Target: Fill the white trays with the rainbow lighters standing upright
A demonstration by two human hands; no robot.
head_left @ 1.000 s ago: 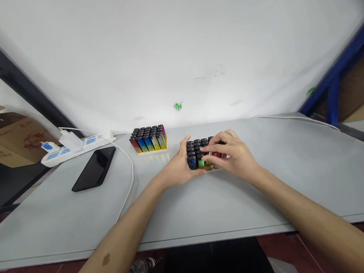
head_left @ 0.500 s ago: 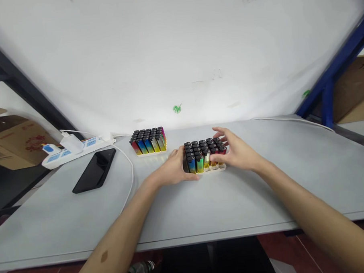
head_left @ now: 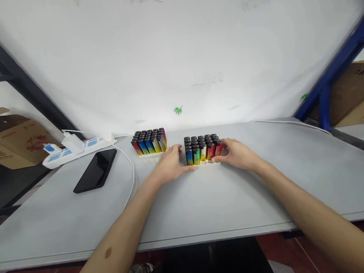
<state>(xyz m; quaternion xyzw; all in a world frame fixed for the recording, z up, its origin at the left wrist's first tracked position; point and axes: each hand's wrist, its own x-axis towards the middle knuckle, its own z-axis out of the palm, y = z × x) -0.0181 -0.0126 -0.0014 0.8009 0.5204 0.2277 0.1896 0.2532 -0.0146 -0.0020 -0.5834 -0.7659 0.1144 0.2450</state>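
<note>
A white tray of lighters [head_left: 203, 151] stands on the grey table in front of me, its lighters upright in rows with black tops and shiny blue, green, yellow and red bodies. My left hand [head_left: 171, 163] is at its left side, fingers apart, with the thumb tip by the front left corner. Around the right end curls my right hand [head_left: 235, 153], its thumb on the front edge and its fingers by the red lighters. The far fingers are partly hidden. A second tray of lighters [head_left: 149, 142] stands further left, apart from both hands.
Left on the table lie a black phone [head_left: 95, 171] and a white power strip [head_left: 75, 151] with plugs and a white cable [head_left: 131, 171]. Behind is a white wall [head_left: 179, 64]. Cardboard boxes [head_left: 19, 139] stand beyond the frame at left, with another box [head_left: 353, 92] at right.
The nearer tray has moved a little away from me, toward the wall. My right hand has come down from above the red lighters to the tray's right end. My left hand has shifted slightly left.
</note>
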